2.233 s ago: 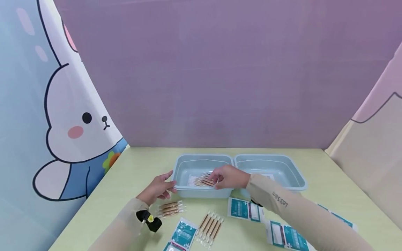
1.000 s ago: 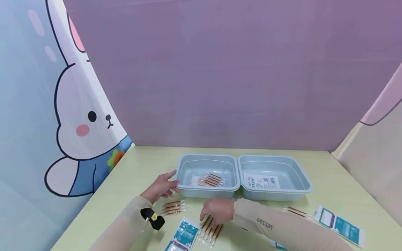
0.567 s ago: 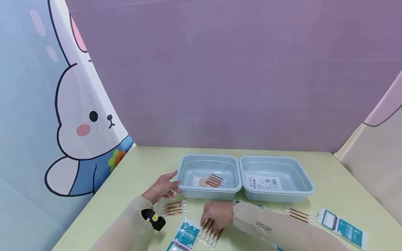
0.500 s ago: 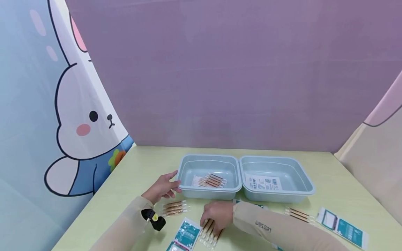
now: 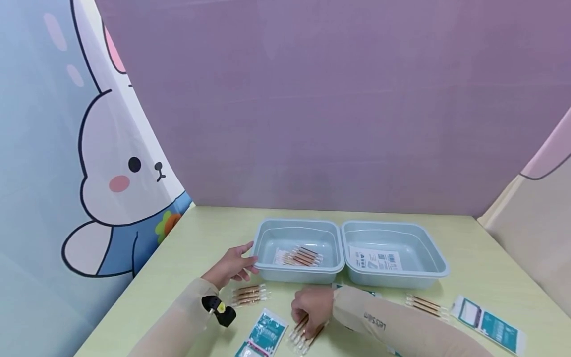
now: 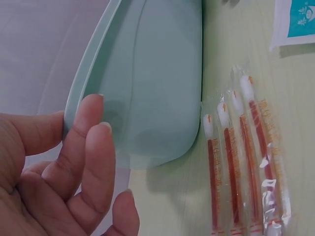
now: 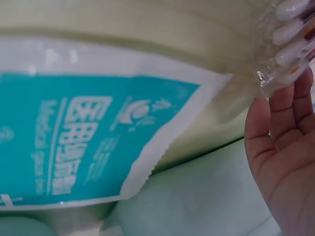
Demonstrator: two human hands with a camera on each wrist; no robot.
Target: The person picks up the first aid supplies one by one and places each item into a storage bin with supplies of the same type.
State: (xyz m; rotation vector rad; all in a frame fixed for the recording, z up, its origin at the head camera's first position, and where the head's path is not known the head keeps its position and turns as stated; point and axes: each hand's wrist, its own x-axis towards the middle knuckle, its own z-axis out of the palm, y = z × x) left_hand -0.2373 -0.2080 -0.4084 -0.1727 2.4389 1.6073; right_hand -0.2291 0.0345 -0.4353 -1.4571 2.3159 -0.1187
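Evidently the right hand [image 5: 313, 303] has its grip pinching a flat clear-film pack of brown-stemmed, white-tipped swabs [image 5: 299, 338] on the pale yellow-green table [image 5: 209, 228], in front of the left-hand pale blue rectangular plastic tub [image 5: 295, 273]. It bends down over the pack from above, presumably because thin film lying flat is easiest to pick up by fingertips. How firmly they close cannot be told.

The left hand [image 5: 229, 266] has its grip on that tub's left rim, thumb and finger on either side and the other fingers loosely bent, probably to steady a light container. More swabs [image 5: 305, 257] lie inside, likely gathered there by kind. A second film-wrapped swab pack [image 5: 250, 295] rests on the table near the left hand. The matching right-hand pale blue tub [image 5: 397, 280] holds a flat white printed piece [image 5: 374, 259]. A teal-and-white rectangular packet [image 5: 264, 331] lies just beside the pinched pack, perhaps spread out for easy reach.
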